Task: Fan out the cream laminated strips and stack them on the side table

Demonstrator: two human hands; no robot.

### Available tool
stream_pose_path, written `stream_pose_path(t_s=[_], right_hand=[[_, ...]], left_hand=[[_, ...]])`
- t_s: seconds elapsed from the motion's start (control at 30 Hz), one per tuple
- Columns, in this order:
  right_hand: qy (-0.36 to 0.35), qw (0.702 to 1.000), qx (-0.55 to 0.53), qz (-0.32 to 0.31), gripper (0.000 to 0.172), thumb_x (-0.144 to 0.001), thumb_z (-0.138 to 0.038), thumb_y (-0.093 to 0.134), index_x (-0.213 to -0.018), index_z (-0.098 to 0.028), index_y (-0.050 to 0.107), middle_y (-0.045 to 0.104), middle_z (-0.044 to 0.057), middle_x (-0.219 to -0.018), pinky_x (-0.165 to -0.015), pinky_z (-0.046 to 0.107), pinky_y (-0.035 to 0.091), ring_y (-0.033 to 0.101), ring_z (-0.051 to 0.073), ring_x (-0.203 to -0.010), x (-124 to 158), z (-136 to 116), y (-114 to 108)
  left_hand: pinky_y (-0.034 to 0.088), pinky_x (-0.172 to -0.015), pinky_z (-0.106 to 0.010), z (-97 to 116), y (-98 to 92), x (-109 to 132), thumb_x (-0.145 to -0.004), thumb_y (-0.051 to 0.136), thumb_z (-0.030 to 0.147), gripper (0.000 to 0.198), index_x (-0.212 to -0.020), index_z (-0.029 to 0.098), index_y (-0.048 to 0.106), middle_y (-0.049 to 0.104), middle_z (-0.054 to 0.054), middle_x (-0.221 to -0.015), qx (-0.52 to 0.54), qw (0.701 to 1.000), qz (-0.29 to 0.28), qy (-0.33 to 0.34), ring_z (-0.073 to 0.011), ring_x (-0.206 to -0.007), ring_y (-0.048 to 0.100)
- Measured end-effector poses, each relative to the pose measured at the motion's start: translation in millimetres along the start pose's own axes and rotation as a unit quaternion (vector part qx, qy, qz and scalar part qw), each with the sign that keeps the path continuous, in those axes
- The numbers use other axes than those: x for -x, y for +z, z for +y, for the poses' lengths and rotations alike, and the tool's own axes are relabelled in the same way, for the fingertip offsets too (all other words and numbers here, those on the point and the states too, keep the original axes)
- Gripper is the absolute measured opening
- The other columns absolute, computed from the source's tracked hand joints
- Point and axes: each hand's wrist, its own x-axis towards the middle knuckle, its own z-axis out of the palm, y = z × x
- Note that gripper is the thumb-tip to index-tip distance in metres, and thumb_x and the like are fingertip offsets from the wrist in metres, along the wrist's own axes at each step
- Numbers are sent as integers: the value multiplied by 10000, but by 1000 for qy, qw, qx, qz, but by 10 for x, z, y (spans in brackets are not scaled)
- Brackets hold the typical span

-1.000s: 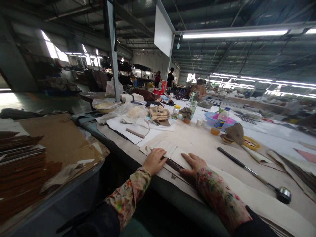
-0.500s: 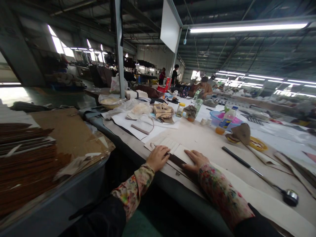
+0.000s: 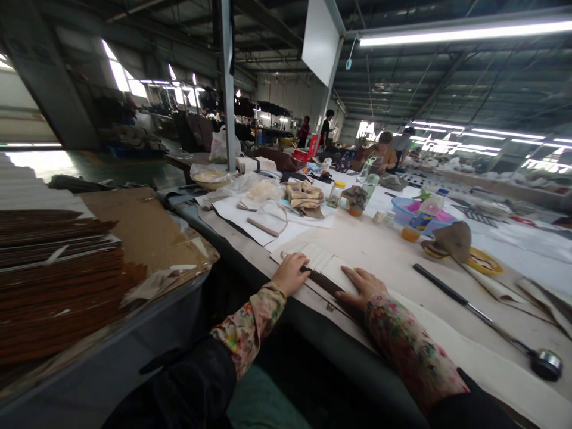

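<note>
A dark brown strip (image 3: 324,282) is seen near the front edge of the table (image 3: 357,244), between the two hands. Its far end is touched by the bent fingers of the left hand (image 3: 289,274); whether it is pinched cannot be told. The right hand (image 3: 364,287) is laid flat, its fingers spread on a long pale sheet (image 3: 487,369), its thumb by the strip. If one hand is pressed harder, the strip could be pulled crooked or the sheet creased. To the right, a black-handled tool (image 3: 480,314) is laid; it could be knocked if the flowery right sleeve (image 3: 413,342) were swung out. Farther back, a blue and yellow label (image 3: 420,221) is seen on a blue-capped bottle (image 3: 432,205), but its words cannot be read. No words can be made out on the red box (image 3: 304,154) either.
</note>
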Motion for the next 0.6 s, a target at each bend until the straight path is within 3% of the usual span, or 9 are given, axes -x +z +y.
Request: stream_pose_path(t_s=[0.2,0.37,0.47,0.6], right_hand=[[-2,1000,6,-19,807,-664,-696,434,-1355,-331,235,316,80,-1373,-988,428,286,332,286,-1231,-18,10,-9],[0,1000,5,-9,803,-664,-689,442,-1353,-326,247,324,85,-1370,-994,420,286,328,283,-1237,2,-1,-16],[-1,1000,5,-3,795,-667,-682,447,-1351,-322,258,330,91,-1365,-994,421,286,337,284,-1231,17,-15,-16],[-4,1000,-3,8,779,-668,-677,450,-1343,-327,276,340,90,-1356,-986,425,293,343,284,-1224,14,-39,-26]], left_hand=[[377,-891,-325,93,-71,-60,-791,526,272,148,-866,166,600,601,-39,-959,-48,998,-30,-13,-174,-936,503],[410,-822,-313,154,-83,-74,-861,403,239,299,-1139,165,486,582,-63,-997,-180,980,-64,47,-190,-942,486],[425,-749,-300,157,-87,-74,-875,345,188,238,-1015,189,537,578,-47,-930,-242,961,-90,94,-185,-884,490],[428,-722,-292,125,-79,-82,-862,357,150,199,-926,183,542,572,-38,-906,-263,954,-93,107,-182,-862,487]])
